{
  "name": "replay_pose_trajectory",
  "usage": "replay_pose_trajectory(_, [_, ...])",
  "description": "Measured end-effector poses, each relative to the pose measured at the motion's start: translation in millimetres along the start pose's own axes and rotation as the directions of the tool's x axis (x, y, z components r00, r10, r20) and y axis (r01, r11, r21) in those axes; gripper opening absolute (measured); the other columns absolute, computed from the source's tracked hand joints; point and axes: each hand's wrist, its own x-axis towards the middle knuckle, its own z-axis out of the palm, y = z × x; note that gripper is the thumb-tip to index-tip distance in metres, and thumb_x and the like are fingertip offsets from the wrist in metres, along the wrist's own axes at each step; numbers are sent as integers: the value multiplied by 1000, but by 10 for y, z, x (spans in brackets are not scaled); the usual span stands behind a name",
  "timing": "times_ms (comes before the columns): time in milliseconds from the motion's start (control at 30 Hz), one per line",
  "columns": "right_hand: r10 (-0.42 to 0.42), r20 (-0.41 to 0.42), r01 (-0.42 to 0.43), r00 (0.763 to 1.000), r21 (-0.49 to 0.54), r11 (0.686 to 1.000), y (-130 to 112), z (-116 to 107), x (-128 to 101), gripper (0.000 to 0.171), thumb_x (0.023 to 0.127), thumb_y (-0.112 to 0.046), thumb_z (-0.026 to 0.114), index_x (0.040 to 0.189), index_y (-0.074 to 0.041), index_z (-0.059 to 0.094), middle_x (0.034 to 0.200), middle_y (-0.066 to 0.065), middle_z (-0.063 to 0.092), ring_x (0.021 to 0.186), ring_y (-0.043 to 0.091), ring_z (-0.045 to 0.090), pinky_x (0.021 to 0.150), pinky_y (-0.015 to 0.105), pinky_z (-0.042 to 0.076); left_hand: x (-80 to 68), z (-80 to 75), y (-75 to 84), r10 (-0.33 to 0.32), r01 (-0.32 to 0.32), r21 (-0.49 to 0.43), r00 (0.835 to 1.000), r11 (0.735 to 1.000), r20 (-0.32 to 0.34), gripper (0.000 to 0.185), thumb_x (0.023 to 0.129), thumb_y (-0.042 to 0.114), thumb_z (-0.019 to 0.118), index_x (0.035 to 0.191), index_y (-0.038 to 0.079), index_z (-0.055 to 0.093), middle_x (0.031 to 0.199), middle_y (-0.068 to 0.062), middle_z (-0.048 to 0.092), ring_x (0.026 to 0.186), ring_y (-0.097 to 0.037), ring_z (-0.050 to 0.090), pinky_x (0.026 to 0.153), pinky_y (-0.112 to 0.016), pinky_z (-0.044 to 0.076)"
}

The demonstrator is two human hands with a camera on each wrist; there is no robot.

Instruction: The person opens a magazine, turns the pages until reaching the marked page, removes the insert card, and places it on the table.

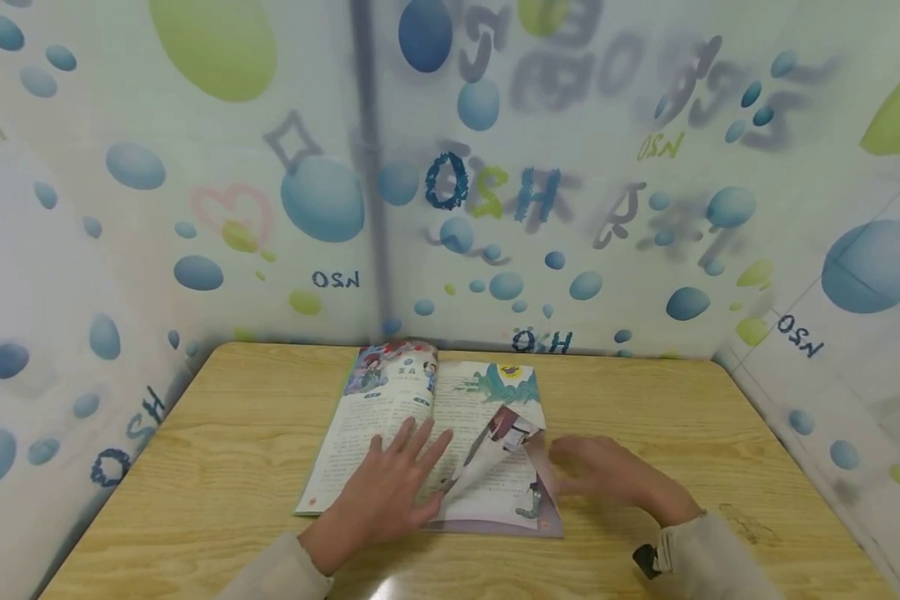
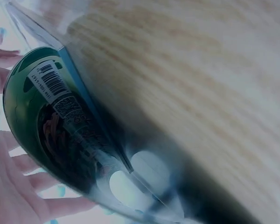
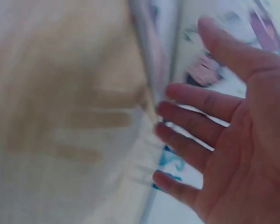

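An open illustrated book [image 1: 375, 433] lies on the wooden table, text and colour pictures on both pages. One right-hand page [image 1: 487, 458] is lifted in a curl that shows a picture on its underside. My left hand [image 1: 390, 487] is spread over the lower middle of the book, fingers apart. In the left wrist view, that hand [image 2: 18, 182] is beside the book's bent green cover [image 2: 32, 107], which carries a barcode. Blurred in the head view, my right hand [image 1: 607, 471] is at the book's right edge. The right wrist view shows its fingers [image 3: 196, 123] extended and spaced, gripping nothing.
The wooden table [image 1: 217, 433] extends to both sides of the book. Behind it and at the sides hang pale curtains [image 1: 495, 308] printed with blue and green drops and letters. A dark tab [image 1: 647, 561] shows at the right sleeve's cuff.
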Motion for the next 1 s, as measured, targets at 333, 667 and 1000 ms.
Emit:
replay_pose_trajectory(333, [-82, 92, 86, 992, -43, 995, -44, 219, 9, 86, 79, -60, 72, 148, -14, 49, 159, 9, 35, 144, 34, 35, 110, 60, 32, 68, -38, 13, 249, -229, 189, 964, 955, -92, 81, 90, 35, 63, 160, 29, 21, 167, -7, 6, 153, -28, 8, 117, -57, 19])
replay_pose_trajectory(667, [-89, 122, 94, 989, -37, 995, -54, 217, 9, 83, 78, -52, 78, 146, -11, 52, 159, 10, 33, 146, 32, 31, 111, 55, 32, 106, -63, 5, 321, -309, 348, 947, 885, 23, 50, 87, 37, 66, 136, 26, 63, 160, -7, 33, 151, -28, 18, 118, -59, 12])
replay_pose_trajectory(1000, [-105, 97, 112, 990, -67, 991, -50, 239, 8, 87, 76, -56, 77, 146, -11, 51, 159, 10, 33, 146, 31, 30, 111, 57, 32, 130, -80, 19, 264, -238, 315, 964, 919, -43, 58, 84, 63, 64, 108, 11, 70, 153, -14, 43, 150, -29, 21, 119, -57, 12])
